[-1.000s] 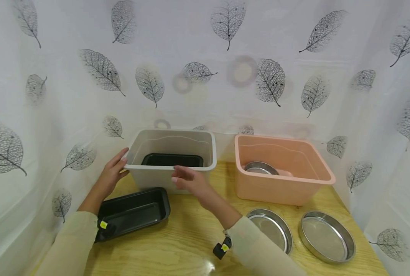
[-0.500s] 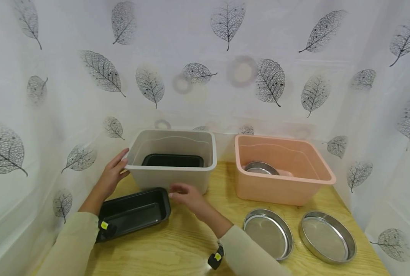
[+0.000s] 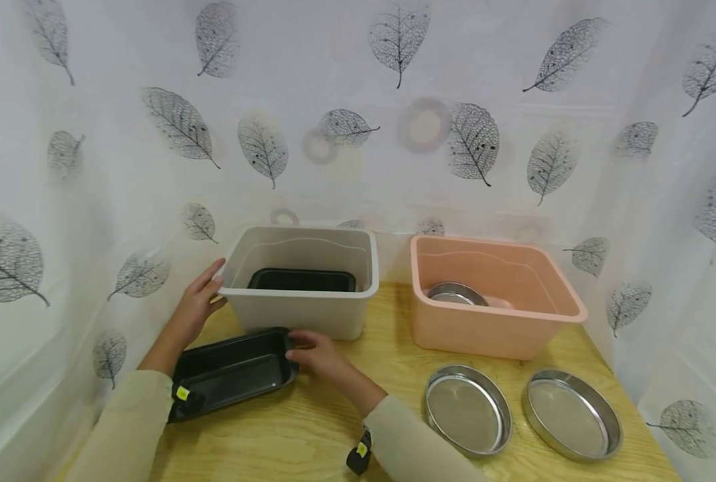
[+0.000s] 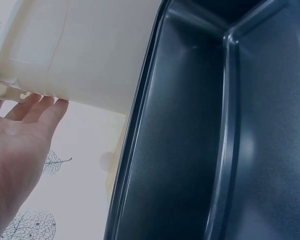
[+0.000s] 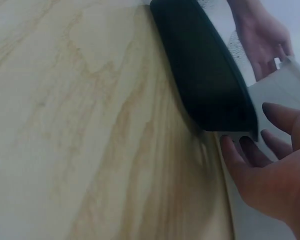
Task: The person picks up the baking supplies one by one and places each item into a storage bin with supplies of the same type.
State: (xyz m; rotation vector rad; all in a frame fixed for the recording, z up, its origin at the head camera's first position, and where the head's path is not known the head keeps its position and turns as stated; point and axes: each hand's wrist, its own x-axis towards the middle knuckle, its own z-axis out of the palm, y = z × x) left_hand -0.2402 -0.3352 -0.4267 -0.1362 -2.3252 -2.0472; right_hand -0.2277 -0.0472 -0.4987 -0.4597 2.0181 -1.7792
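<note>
A grey plastic bin [image 3: 300, 311] stands at the back left, with a dark pan [image 3: 302, 280] lying inside it. My left hand [image 3: 197, 298] grips the bin's left rim; in the left wrist view its fingers [image 4: 52, 112] hook under the rim's edge. In front of the bin lies a black loaf pan [image 3: 231, 375], slightly turned on the table, partly covered by my left forearm. At the loaf pan's right end is my right hand [image 3: 318, 355]. Its spread fingers [image 5: 235, 155] are right at the pan's end rim in the right wrist view, not closed round it.
On the right stands a pink bin [image 3: 484, 328] with a round metal pan [image 3: 456, 293] inside. Two more round metal pans, one nearer [image 3: 469, 412] and one further right [image 3: 571, 415], lie on the wooden table [image 3: 309, 435]. A leaf-patterned curtain [image 3: 345, 181] surrounds it.
My right hand has come down from the grey bin's front rim and moved left to the loaf pan's right end. My left hand stays on the bin's rim.
</note>
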